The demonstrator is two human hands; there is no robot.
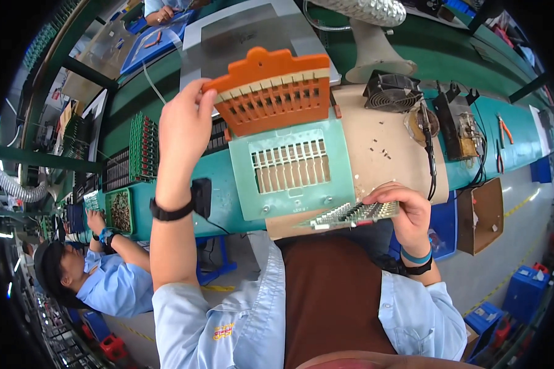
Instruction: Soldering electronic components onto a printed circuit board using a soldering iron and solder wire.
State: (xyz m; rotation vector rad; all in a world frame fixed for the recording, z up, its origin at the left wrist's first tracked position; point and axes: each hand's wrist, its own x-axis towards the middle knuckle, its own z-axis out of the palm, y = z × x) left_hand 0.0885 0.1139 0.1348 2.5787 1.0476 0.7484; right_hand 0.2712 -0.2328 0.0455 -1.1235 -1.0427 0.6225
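My left hand (186, 123) is raised over the bench and grips the left edge of an orange slotted frame (273, 90), held tilted above the bench. Under it lies a pale green slotted plate (291, 169) flat on the teal bench. My right hand (406, 212) holds a populated circuit board (352, 214) by its right end, near the bench's front edge, level and close to my chest.
A soldering iron in its stand (426, 126), a small black fan (392, 91) and a fume duct funnel (375, 52) sit at the right and back. Racks of green boards (143, 146) stand at the left. A seated person (98, 277) works at my left. A cardboard box (481, 215) hangs at the right.
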